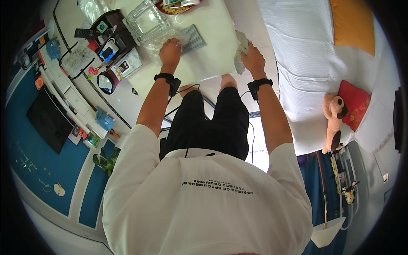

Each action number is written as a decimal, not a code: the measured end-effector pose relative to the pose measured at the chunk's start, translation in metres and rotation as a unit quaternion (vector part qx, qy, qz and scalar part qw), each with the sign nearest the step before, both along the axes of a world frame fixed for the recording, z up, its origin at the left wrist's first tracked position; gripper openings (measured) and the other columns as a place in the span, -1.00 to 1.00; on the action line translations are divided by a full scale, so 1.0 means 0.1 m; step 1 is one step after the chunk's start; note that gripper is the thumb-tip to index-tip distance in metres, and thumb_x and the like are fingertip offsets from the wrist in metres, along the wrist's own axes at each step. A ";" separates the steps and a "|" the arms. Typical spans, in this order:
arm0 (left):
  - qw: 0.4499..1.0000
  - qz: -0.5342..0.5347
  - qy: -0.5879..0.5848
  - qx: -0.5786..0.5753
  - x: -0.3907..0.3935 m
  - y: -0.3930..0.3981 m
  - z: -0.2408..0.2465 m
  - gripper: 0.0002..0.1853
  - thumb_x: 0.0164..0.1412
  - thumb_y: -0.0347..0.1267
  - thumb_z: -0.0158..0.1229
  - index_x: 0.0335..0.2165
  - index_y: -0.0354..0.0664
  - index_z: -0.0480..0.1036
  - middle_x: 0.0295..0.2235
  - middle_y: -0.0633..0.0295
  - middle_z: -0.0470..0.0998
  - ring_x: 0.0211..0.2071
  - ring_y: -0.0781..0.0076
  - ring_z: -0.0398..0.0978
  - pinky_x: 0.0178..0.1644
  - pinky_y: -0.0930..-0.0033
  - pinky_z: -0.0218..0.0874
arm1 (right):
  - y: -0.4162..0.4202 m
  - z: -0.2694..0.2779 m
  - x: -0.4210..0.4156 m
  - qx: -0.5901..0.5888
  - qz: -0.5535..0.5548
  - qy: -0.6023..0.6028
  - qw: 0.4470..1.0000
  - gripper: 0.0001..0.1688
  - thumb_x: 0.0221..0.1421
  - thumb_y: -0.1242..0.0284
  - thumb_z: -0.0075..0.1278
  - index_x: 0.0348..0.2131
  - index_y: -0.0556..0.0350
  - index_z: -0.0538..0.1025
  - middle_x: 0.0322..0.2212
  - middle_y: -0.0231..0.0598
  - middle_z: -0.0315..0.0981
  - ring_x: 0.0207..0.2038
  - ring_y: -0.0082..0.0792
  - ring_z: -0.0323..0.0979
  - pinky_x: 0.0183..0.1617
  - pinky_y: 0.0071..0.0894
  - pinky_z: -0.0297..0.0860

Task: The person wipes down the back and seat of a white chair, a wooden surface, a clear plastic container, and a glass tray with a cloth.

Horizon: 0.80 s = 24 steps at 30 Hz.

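My left hand (171, 53) is on crumpled clear plastic (154, 47) on the pale table (210, 60), its fingers curled at the plastic's edge. Beside those fingers lies a grey ribbed mat or rack (193, 39), partly under the plastic. A clear ribbed tray (147, 21) stands just beyond. At the table's right edge, my right hand (254, 59) grips a greyish cloth (240, 52), which hangs along the edge. The fingertips of both hands are partly hidden.
A dark organizer (119, 35) with a remote control (86, 32) and small items stands at the table's left. A red bowl of snacks (174, 9) sits at the far edge. Right of the table is a couch or bed with a white cover (293, 63). Thin cables hang near both wrists.
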<state>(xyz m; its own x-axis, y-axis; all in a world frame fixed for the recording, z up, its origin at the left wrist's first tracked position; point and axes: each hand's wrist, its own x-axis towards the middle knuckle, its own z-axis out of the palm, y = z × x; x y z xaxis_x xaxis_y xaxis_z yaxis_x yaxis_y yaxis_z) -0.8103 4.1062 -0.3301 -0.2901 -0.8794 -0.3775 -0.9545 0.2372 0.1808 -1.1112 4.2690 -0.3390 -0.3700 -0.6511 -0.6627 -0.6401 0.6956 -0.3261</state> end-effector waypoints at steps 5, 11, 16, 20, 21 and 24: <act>0.993 0.100 0.044 0.041 -0.13 0.04 0.06 -0.69 0.11 -0.22 0.28 -0.18 -0.07 0.54 -0.22 0.19 0.61 -0.21 0.13 0.56 -0.15 0.17 0.39 | 0.45 -0.08 -0.44 0.028 -0.036 -0.027 0.999 -0.41 0.06 0.21 0.05 0.05 0.06 0.37 -0.15 0.05 0.49 -0.09 0.11 0.47 -0.02 0.08 0.39; 0.992 0.028 0.117 -0.024 0.13 -0.02 0.09 -0.71 0.10 -0.24 0.29 -0.18 -0.07 0.59 -0.24 0.15 0.60 -0.19 0.15 0.54 -0.11 0.23 0.36 | 0.56 -0.22 -0.49 -0.062 -0.042 -0.044 0.996 -0.39 0.08 0.24 0.05 0.09 0.07 0.35 -0.14 0.07 0.49 -0.10 0.14 0.46 -0.03 0.07 0.38; 0.998 0.018 0.053 -0.040 0.04 -0.02 0.10 -0.73 0.07 -0.27 0.32 -0.22 -0.08 0.60 -0.24 0.20 0.60 -0.19 0.22 0.53 -0.12 0.23 0.37 | -0.10 -0.18 -0.09 -0.135 -0.003 -0.023 0.991 -0.31 0.08 0.41 0.05 0.19 0.10 0.26 -0.14 0.04 0.46 -0.13 0.09 0.47 -0.06 -0.05 0.42; 0.990 0.091 0.085 -0.067 -0.01 -0.03 -0.03 -0.78 0.05 -0.31 0.31 -0.28 -0.07 0.60 -0.27 0.22 0.60 -0.23 0.17 0.52 -0.17 0.18 0.38 | -0.58 -0.16 0.20 -0.107 0.070 0.017 0.992 -0.22 0.04 0.50 0.07 0.24 0.15 0.19 -0.03 -0.03 0.39 -0.04 -0.03 0.41 -0.06 -0.11 0.45; 0.990 0.089 0.085 -0.066 0.01 0.01 -0.04 -0.79 0.05 -0.32 0.31 -0.28 -0.07 0.60 -0.27 0.23 0.60 -0.24 0.17 0.52 -0.17 0.17 0.38 | -0.62 -0.14 0.29 -0.088 0.084 0.025 0.992 -0.21 0.04 0.50 0.07 0.24 0.16 0.19 -0.01 -0.03 0.37 -0.01 -0.06 0.39 -0.05 -0.10 0.45; 0.991 0.028 0.092 -0.097 0.06 -0.04 -0.06 -0.80 0.04 -0.35 0.28 -0.28 -0.07 0.59 -0.29 0.23 0.60 -0.27 0.16 0.52 -0.20 0.16 0.38 | -0.51 -0.23 0.53 -0.160 0.099 0.106 0.976 -0.16 0.05 0.42 0.07 0.25 0.27 0.14 0.05 0.11 0.28 0.01 0.08 0.33 0.00 -0.06 0.41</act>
<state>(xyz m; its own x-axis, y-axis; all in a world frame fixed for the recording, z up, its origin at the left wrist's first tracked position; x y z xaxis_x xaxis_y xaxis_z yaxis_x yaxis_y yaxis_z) -0.8042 4.1019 -0.3365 -0.2873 -0.9469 -0.1445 -0.9221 0.2326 0.3093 -1.0582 4.2184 -0.3624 -0.3234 -0.8849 -0.3352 -0.8284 0.4359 -0.3518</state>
